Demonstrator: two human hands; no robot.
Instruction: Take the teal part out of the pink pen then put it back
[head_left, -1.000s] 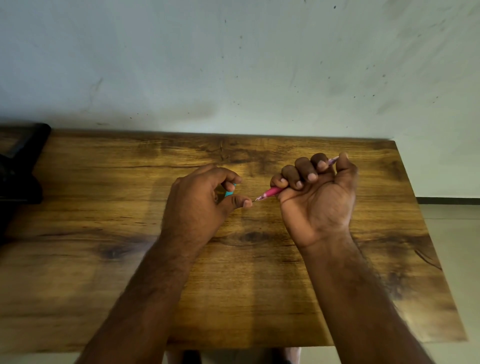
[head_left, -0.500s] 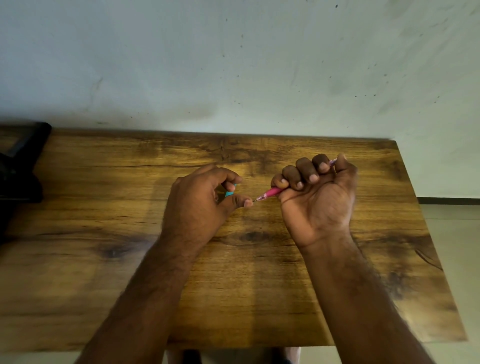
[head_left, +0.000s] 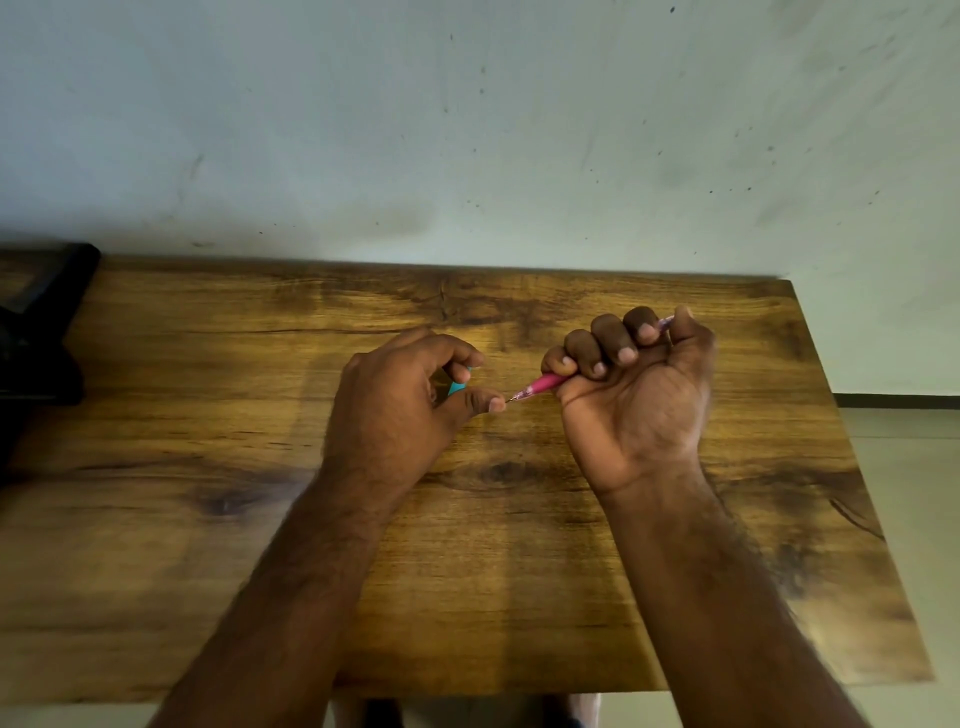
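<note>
My right hand (head_left: 636, 395) is a closed fist around the pink pen (head_left: 543, 385), palm side up. The pen's pink front end and metal tip stick out to the left, and its pale rear end shows by my thumb. My left hand (head_left: 400, 405) holds the teal part (head_left: 457, 387) between the curled fingers and the thumb; only a small piece of teal shows. The left thumb tip touches the pen's tip. Both hands hover over the middle of the wooden table (head_left: 467, 571).
A black object (head_left: 36, 332) sits at the table's far left edge. A pale wall stands right behind the table. The table's right edge runs past my right forearm, with floor beyond it.
</note>
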